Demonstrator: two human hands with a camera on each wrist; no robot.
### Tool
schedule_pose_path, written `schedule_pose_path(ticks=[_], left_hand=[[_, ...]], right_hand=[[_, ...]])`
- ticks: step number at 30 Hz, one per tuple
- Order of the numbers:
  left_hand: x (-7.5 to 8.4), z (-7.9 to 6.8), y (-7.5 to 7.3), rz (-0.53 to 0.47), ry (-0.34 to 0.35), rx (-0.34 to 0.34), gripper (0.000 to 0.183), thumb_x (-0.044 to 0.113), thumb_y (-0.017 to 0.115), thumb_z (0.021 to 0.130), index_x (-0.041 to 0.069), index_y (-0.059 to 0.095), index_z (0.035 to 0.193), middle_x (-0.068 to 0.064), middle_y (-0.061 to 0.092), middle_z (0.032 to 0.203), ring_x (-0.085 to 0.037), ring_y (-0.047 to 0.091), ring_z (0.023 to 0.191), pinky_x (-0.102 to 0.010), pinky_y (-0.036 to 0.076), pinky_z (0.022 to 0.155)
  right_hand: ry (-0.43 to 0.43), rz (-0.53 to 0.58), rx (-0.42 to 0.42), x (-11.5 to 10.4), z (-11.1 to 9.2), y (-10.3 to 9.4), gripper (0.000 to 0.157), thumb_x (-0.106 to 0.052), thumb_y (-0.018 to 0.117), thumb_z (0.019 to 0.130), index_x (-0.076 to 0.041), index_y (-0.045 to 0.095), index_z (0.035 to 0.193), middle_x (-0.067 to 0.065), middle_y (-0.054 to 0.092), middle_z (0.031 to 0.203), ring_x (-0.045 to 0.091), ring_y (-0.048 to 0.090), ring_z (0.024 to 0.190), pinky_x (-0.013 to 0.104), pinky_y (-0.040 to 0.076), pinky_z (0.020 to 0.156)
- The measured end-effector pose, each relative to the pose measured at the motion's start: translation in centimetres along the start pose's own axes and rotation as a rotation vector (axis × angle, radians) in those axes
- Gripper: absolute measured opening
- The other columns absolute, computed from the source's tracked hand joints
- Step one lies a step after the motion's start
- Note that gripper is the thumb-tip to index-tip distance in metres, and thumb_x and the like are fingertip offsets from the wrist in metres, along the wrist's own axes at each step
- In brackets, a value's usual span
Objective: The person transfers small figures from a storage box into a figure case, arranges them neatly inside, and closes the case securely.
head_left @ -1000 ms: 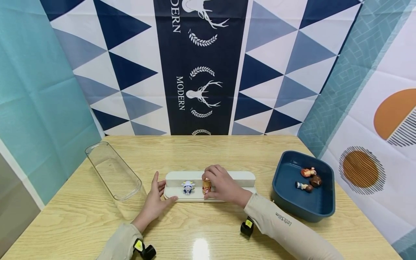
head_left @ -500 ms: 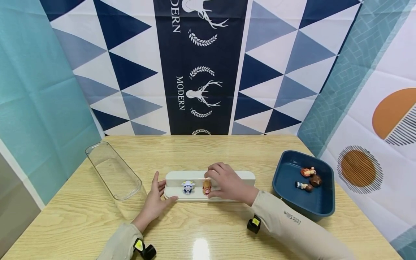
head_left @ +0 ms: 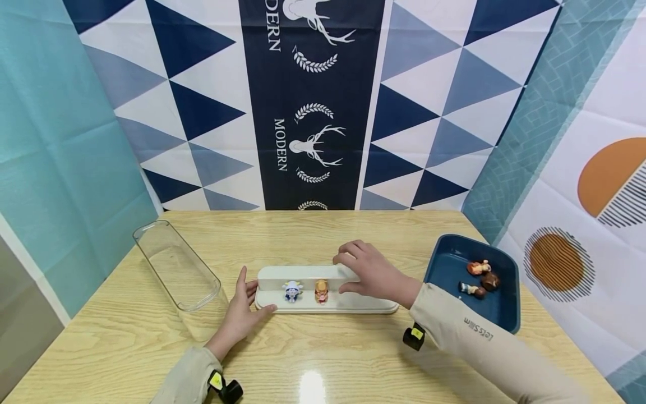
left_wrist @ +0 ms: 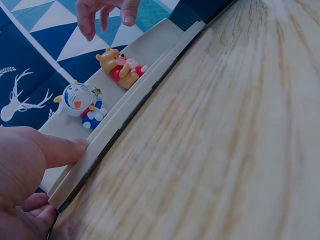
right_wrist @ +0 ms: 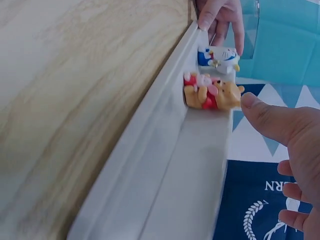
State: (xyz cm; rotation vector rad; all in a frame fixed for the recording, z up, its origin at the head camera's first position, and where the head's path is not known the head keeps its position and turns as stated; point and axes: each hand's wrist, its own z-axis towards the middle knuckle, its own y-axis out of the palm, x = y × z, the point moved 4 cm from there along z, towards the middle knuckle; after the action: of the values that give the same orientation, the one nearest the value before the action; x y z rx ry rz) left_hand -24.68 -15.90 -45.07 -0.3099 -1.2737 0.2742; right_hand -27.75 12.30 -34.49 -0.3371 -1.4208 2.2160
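Observation:
A long white display base (head_left: 343,306) with a raised back ledge stands on the table. My left hand (head_left: 243,314) holds its left end, the thumb on the front edge and the other fingers at the end. On the base, a Doraemon figurine (head_left: 291,292) with a white horned hood stands upright nearest that hand. To its right stands a Winnie the Pooh figurine (head_left: 321,292), hugging a small pink one (left_wrist: 132,65). My right hand (head_left: 375,275) hovers over the right part of the base, fingers loosely bent, thumb apart from Pooh and nothing held.
At right, a dark blue bin (head_left: 439,252) contains several small figurines (head_left: 479,268), lying on their sides. A clear, long plastic cover (head_left: 176,269) stands at left. Patterned cloth (head_left: 313,112) hangs behind the wooden table (head_left: 272,359).
My right hand has let go of the Pooh figurine and moved off to the right and slightly back. Pooh stays standing on the base. The left hand has kept its place.

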Motion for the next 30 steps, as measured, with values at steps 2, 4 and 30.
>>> schedule_pose_path(ticks=[2, 4, 30], left_hand=[[0.0, 0.0, 0.0, 0.0, -0.002, -0.001, 0.11, -0.002, 0.08, 0.081, -0.014, -0.004, 0.151, -0.04, 0.043, 0.134, -0.053, 0.046, 0.126, -0.052, 0.038, 0.111], [-0.1, 0.0, 0.0, -0.006, -0.014, -0.005, 0.11, -0.002, 0.08, 0.081, -0.013, -0.004, 0.152, -0.039, 0.042, 0.135, -0.052, 0.046, 0.127, -0.051, 0.037, 0.112], [0.5, -0.2, 0.0, -0.015, -0.011, -0.004, 0.111, -0.001, 0.08, 0.082, -0.014, -0.006, 0.151, -0.039, 0.042, 0.136, -0.052, 0.046, 0.127, -0.051, 0.038, 0.112]], right_hand=[[0.0, -0.014, -0.003, 0.3, -0.2, -0.4, 0.057, -0.036, 0.089, 0.073, -0.009, 0.062, 0.115, 0.009, 0.059, 0.114, 0.03, 0.054, 0.109, 0.047, 0.052, 0.088], [0.001, -0.031, -0.01, 0.6, -0.4, -0.7, 0.057, -0.036, 0.09, 0.072, -0.01, 0.063, 0.115, 0.01, 0.059, 0.114, 0.03, 0.055, 0.109, 0.048, 0.052, 0.088], [0.065, -0.146, -0.022, 7.2, -5.6, -6.9, 0.053, -0.022, 0.091, 0.072, -0.007, 0.063, 0.114, 0.013, 0.058, 0.112, 0.033, 0.056, 0.103, 0.051, 0.053, 0.083]])
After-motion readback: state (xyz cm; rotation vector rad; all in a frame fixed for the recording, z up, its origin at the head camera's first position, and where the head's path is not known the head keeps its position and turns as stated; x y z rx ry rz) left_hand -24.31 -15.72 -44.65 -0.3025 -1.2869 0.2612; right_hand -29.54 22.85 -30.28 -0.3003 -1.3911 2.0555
